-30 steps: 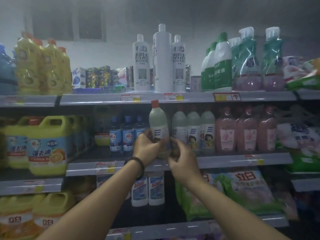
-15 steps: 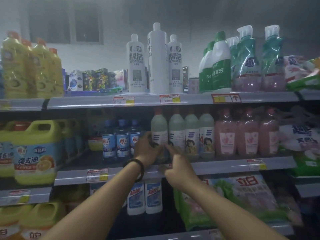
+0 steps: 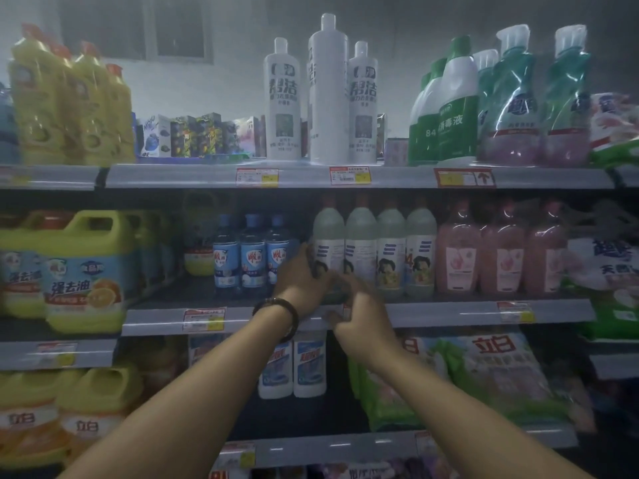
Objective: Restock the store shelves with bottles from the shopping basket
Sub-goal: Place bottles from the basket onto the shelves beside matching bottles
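A: Where does the bottle lie from the hands?

B: From the left, three blue-labelled bottles (image 3: 252, 257) stand on the middle shelf (image 3: 449, 311). Next comes the left hand (image 3: 300, 283). Its fingers curl round the lower left side of the pale green bottle (image 3: 328, 247), which stands just right of the palm and rises above it.

A: Is it upright?

B: Yes, its long axis is vertical, with the reddish cap close under the shelf above. The hands hide its foot, so I can't confirm it is fully set down.

A: And the right hand?

B: The right hand (image 3: 363, 318) is lower, at the shelf lip just in front of the bottle's foot. It is blurred. The fingers look bent, but I cannot tell whether they hold anything.

A: Which hand is nearer?

B: The left, since it has the grip. To the right, the bottle stands close against three matching bottles (image 3: 390, 250), with pink bottles (image 3: 501, 254) beyond them. I'd judge the left hand should let go by drawing back towards the person, because the blue-labelled bottles crowd its left side.
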